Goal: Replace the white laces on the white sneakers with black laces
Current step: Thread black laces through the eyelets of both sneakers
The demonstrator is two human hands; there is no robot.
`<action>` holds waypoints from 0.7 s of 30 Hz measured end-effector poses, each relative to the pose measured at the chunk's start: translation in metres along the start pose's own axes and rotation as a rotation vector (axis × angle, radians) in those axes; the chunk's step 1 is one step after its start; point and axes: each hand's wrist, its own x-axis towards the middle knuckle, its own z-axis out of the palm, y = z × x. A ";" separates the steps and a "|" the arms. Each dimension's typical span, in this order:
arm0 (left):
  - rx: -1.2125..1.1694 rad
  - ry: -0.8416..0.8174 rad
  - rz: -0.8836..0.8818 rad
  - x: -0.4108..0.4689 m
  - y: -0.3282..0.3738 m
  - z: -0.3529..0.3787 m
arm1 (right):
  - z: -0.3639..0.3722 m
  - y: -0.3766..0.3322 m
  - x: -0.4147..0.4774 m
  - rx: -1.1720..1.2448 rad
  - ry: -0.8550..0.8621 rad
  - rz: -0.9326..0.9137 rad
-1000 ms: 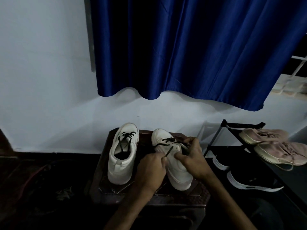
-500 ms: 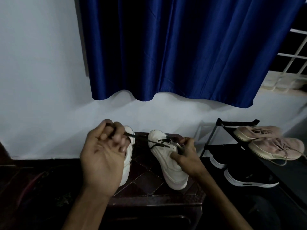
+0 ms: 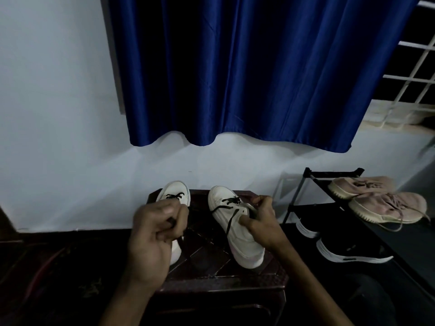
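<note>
Grip of the left hand (image 3: 153, 234): fingers curled, pinching what appears to be one end of the black lace (image 3: 229, 217), lower centre of the frame. Right hand (image 3: 261, 222) clasps the collar of the right sneaker (image 3: 242, 243), which stands on the dark tabletop (image 3: 211, 262) beside the left sneaker (image 3: 175, 190). Risk: a hard pull could leave the lace ends uneven, or tip the sneaker if the right hand slackens.

The left hand (image 3: 153, 234) hides the left sneaker's (image 3: 175, 192) rear; the black lace's (image 3: 231, 217) end vanishes among its fingers (image 3: 169, 211).
</note>
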 end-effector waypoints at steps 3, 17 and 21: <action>0.321 -0.007 0.047 0.003 -0.051 -0.001 | -0.001 -0.001 0.000 -0.001 -0.007 0.011; 1.399 -0.249 0.199 -0.022 -0.170 -0.028 | 0.037 -0.060 0.037 -0.789 -0.319 -0.551; 1.411 -0.179 0.151 -0.028 -0.170 -0.028 | 0.072 -0.070 0.039 -0.998 -0.399 -0.572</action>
